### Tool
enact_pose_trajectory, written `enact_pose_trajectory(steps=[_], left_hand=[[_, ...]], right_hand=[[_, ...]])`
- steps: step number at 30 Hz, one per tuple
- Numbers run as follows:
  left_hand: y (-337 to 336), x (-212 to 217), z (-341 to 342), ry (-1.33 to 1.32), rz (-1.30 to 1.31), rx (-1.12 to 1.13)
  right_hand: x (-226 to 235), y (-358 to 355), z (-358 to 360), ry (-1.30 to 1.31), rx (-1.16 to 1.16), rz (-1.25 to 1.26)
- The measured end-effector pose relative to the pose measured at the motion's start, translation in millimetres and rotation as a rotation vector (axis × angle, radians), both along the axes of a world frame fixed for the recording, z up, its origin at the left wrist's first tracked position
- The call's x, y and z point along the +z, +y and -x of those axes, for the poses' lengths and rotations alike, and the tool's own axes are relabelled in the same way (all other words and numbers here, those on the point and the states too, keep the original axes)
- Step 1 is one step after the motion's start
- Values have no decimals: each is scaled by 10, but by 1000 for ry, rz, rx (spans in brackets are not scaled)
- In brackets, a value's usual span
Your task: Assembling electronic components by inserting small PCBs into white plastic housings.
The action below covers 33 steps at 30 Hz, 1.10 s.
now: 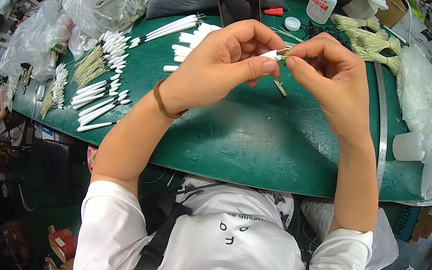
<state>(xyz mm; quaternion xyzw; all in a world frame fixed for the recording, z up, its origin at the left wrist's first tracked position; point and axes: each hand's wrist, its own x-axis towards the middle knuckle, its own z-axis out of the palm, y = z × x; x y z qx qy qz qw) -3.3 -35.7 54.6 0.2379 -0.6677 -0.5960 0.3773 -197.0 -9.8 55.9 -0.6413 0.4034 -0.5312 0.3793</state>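
Tube [270, 55] pinched between both grips.

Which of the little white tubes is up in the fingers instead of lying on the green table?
The small white tube, pinched between the left hand and right hand. All the other white tubes lie flat on the green table.

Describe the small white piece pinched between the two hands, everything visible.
The small white tube-like piece looks like plastic, matching the white sticks lying on the green table. The left hand pinches it between thumb and fingertips, above the tabletop. The right hand meets its tip, where thin pale fibres stick out. Most of it is hidden by fingers.
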Motion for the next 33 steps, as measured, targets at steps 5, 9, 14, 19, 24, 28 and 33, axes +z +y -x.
enact_pose_trajectory(steps=[5, 9, 14, 19, 24, 28, 33], left_hand=[[-21, 6, -17, 57, -23, -62], [-43, 24, -42, 24, -57, -113], [-10, 21, -12, 9, -89, -87], [-6, 21, -10, -33, -55, -62], [6, 20, -10, -65, -58, -28], [25, 37, -1, -108, -36, 4], [0, 25, -17, -127, -42, -4]], right_hand=[[12, 2, 19, -7, 16, 18], [17, 1, 41, 10, 31, -19], [49, -1, 85, 29, 72, -68], [47, -48, 135, -36, 80, -35], [124, -27, 155, -63, 53, -95], [85, -47, 173, -62, 82, -131], [40, -66, 162, -98, 94, -142]])
